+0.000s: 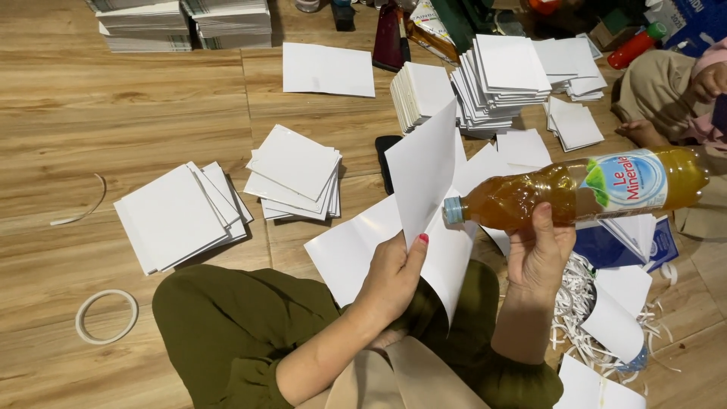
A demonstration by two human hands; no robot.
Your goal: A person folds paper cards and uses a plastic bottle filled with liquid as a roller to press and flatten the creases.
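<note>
Wood-plank floor (113,106) fills most of the view, light brown, bare at far left and lower left; top and right are crowded. Person sits on floor, knees in olive trousers (227,326) at bottom centre. Big leaning stack of white cards (503,76) sits top centre-right w/ a smaller stack (420,91) just beside it; two more tall stacks (185,23) at top left edge. One flat white sheet (328,70) lies alone betw. those groups. Mid-floor: two fanned piles of white squares, one (178,216) left, one (295,174) just right of it, near but apart. Another person (674,91) sits at right edge in tan clothes, only partly in frame. Heap of shredded white paper strips (583,318) lies lower right, next to a blue-and-white carton (628,242). Right hand (539,254) grips a clear plastic bottle (575,189) of amber liquid, held sideways, capped end toward centre, above the lap. Left hand (394,276) pinches a folded white sheet (424,204) upright, its top edge close to the cap; can't tell if touching. Roll of white tape (106,316) lies lower left; a curled white strip (79,204) lies at left, both well apart from the piles. Open room mostly left side.
</note>
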